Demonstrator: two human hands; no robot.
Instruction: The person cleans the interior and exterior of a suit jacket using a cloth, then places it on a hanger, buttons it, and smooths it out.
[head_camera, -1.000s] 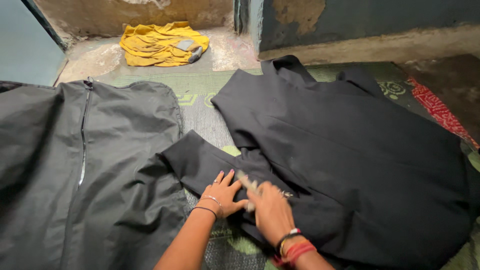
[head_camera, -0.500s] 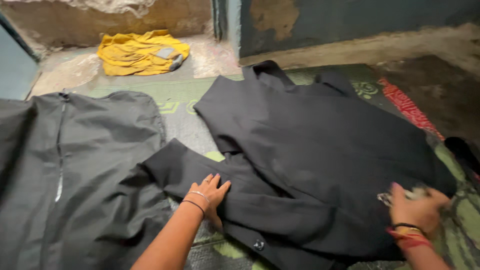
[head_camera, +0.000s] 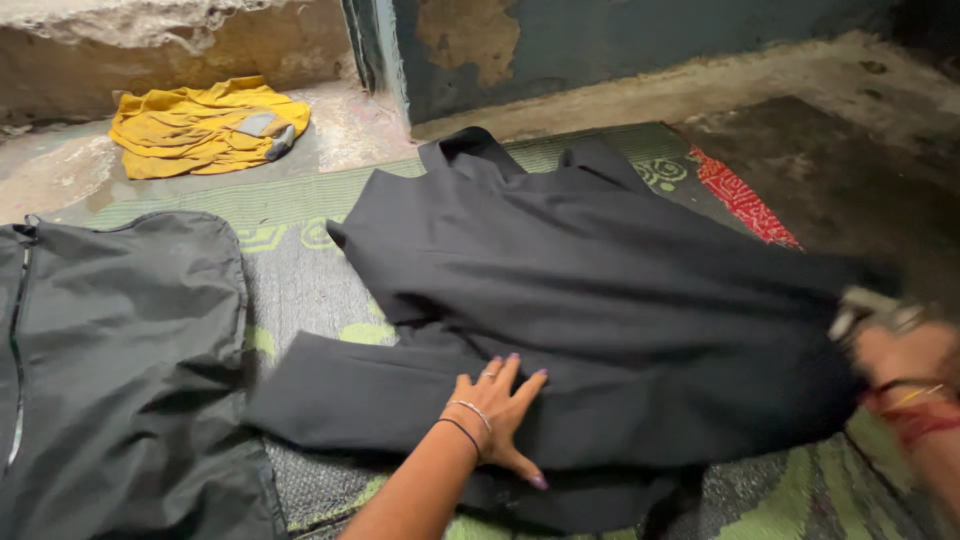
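A: What does the jacket (head_camera: 620, 300) look like?

B: It is black, spread flat on a green patterned mat (head_camera: 300, 215) on the floor, collar toward the wall. 1 sleeve (head_camera: 360, 395) stretches out from it toward the grey zipped garment bag (head_camera: 120, 360), which lies just beside the jacket on the mat. The cloth looks smooth, with a few long folds running across the body.

A: And the hands?

B: The left hand (head_camera: 497, 410) lies flat on the jacket near its lower edge, where the sleeve joins the body, its fingers (head_camera: 520, 375) spread apart and pressing down. The right hand (head_camera: 905, 350) is at the far edge of the jacket, opposite the sleeve, blurred. It seems to grip a small pale thing (head_camera: 870, 308), but I cannot tell what that is, nor how its fingers sit.

A: Anything else near the jacket?

B: A crumpled yellow cloth (head_camera: 200, 125) lies beyond the jacket's collar side, off the mat, by the wall. A red patterned strip (head_camera: 745, 198) edges the mat just beside the jacket's shoulder.
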